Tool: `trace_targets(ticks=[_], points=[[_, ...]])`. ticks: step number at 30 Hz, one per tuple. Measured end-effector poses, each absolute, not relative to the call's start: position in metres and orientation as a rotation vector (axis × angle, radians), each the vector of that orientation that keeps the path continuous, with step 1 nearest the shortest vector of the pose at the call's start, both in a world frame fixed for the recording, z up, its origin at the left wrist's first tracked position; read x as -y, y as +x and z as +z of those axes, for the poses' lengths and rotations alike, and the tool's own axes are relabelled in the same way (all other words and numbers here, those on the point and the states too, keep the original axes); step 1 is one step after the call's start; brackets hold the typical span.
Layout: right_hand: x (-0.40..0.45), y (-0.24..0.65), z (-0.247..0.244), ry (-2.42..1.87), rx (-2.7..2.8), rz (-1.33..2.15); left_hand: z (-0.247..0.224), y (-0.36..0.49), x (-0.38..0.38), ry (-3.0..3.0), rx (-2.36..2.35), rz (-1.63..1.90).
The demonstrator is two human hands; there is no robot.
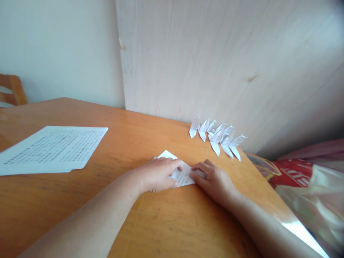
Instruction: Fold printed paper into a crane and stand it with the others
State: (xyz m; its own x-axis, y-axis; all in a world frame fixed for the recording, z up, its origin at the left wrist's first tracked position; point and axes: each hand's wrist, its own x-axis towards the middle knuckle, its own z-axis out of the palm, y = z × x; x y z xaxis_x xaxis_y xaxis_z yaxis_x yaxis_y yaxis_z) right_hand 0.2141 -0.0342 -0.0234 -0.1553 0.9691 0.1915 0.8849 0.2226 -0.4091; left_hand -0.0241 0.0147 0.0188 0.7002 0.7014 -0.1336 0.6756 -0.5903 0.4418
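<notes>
A folded sheet of printed paper (183, 176) lies on the wooden table in front of me, one pale corner pointing away. My left hand (162, 172) rests over its left part, fingers curled and thumb at the near edge, holding it down. At the right end, my right hand (211, 178) has its thumb and fingers closed on the paper. Part of the sheet is hidden beneath both hands. Beyond them, near the back edge, stand several folded paper cranes (215, 136) in a loose cluster.
A stack of printed sheets (61, 148) lies on the table (129, 143) at the left. A pale wooden panel (188, 61) rises behind the table. Red and clear plastic bags (298, 179) sit beyond the right edge. A chair back (14, 87) shows at far left.
</notes>
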Motion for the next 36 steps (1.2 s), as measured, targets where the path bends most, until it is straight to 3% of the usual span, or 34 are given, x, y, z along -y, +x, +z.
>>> trace_targets(ticks=[27, 31, 36], points=[[0.033, 0.218, -0.018, -1.656, 2.019, 0.290, 0.018, -0.022, -0.021, 2.504, -0.914, -0.013], [0.038, 0.224, -0.008, -1.618, 1.978, 0.119, 0.015, -0.023, -0.023, 2.491, -0.907, 0.006], [0.066, 0.206, 0.005, -1.551, 2.317, 0.012, 0.019, -0.021, -0.021, 2.526, -0.856, 0.017]])
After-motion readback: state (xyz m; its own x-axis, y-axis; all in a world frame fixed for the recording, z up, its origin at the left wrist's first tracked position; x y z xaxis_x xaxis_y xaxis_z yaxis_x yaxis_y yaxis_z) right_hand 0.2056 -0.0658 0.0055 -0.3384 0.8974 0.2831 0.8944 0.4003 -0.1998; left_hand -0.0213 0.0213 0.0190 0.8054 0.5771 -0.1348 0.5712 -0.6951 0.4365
